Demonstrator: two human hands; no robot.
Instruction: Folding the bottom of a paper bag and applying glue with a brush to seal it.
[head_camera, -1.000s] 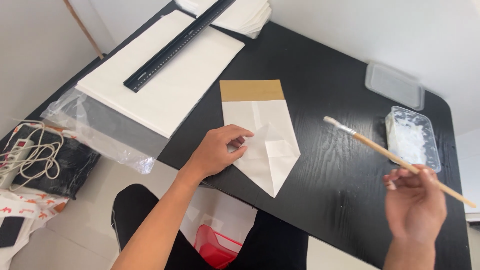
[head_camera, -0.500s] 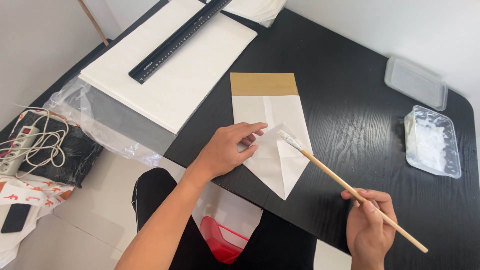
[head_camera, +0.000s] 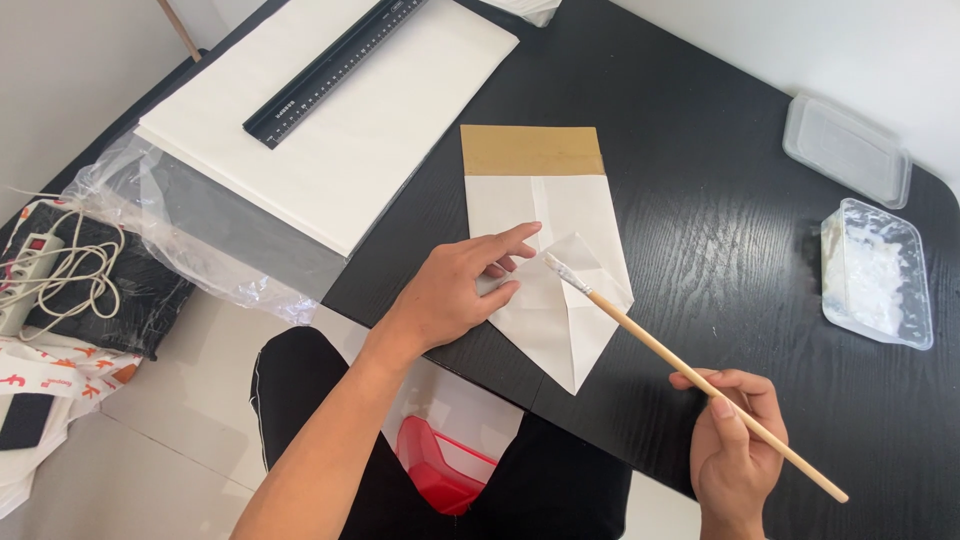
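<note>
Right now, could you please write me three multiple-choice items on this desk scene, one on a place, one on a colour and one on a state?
1. Where does the brush tip rest?
A. in the plastic tray
B. on the folded white paper
C. on the ruler

2. What colour is the band along the far end of the folded paper?
A. brown
B. red
C. blue

3. What is the left hand doing?
A. holding the brush
B. lifting the ruler
C. pressing flat on the paper

Answers:
1 B, the bristles touch a flap of the paper.
2 A, the strip is tan brown.
3 C, its fingers lie spread on the sheet, while the right hand holds the brush handle.
</note>
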